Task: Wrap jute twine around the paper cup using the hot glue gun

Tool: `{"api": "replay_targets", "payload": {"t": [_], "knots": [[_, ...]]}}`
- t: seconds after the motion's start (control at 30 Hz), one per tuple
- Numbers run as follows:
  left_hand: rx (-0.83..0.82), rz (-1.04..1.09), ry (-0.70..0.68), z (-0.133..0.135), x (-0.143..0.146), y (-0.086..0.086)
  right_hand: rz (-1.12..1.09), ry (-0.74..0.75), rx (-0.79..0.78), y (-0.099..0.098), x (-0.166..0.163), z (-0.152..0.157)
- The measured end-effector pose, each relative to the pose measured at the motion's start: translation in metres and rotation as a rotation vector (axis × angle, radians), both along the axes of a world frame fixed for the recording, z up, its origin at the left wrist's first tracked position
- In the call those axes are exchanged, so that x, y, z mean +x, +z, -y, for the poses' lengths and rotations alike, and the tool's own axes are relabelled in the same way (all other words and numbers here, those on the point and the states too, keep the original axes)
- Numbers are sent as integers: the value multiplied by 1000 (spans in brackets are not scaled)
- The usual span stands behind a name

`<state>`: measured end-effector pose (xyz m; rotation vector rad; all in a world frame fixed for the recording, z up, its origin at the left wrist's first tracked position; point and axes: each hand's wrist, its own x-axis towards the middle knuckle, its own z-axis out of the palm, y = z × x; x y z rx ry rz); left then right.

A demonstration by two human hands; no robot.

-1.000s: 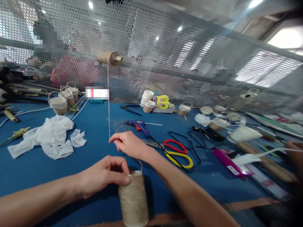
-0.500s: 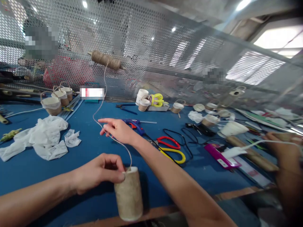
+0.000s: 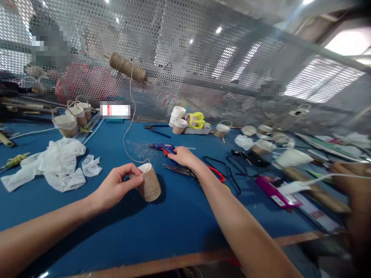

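Note:
My left hand (image 3: 119, 180) pinches the rim of a small cup wrapped in brown twine (image 3: 150, 186), its white-lined mouth tilted up. A thin twine strand (image 3: 125, 139) runs from the cup's rim up to a twine spool (image 3: 127, 67) on the mesh. My right hand (image 3: 185, 156) is closed round the handle of a blue and red glue gun (image 3: 162, 147), which lies on the blue table; part of the handle is hidden by the fingers. Scissors with red and yellow handles (image 3: 216, 174) lie partly under my right forearm.
White lace cloth (image 3: 62, 164) lies at the left, with several small handled baskets (image 3: 66, 125) behind it. Pliers (image 3: 159, 130) and white cups (image 3: 177, 116) are at the back. At the right are a purple power strip (image 3: 274, 193), black cords and another person's blurred arm (image 3: 355, 197).
My right hand has left the twine and moved right onto the glue gun. My left hand has carried the cup forward, away from the table's front edge, and tilted it.

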<state>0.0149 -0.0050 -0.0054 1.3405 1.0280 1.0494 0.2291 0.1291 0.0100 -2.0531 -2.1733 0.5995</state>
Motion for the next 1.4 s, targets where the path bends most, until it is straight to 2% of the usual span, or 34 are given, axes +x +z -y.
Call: {"api": "replay_targets", "payload": {"t": [0.13, 0.27, 0.33, 0.4, 0.57, 0.7, 0.8, 0.87, 1.1, 1.23, 1.4], "knots": [[72, -65, -63, -1, -1, 1, -148, -52, -8, -2, -6, 2], [94, -76, -92, -4, -5, -1, -438, -77, 65, 11, -1, 23], [95, -76, -98, -6, -8, -3, -603, -47, 93, 20, 4, 39], [93, -68, -127, -8, -10, -4, -727, 5, 46, 26, 7, 54], [76, -56, -213, -11, -16, -1, -900, 95, -26, 28, 8, 90], [17, 40, -157, -15, -17, -3, -769, 197, 32, 26, 10, 113], [14, 107, -86, -17, -16, -7, -600, 194, 209, 21, 11, 122], [30, 113, -57, -17, -15, -8, -519, 225, 273, 19, 11, 125], [26, 113, -57, -16, -13, -7, -316, 309, 465, 18, 12, 128], [38, 96, -53, -16, -14, -9, -231, 394, 495, 17, 16, 131], [48, 87, -65, -16, -14, -9, -225, 393, 563, 16, 11, 132]]}}
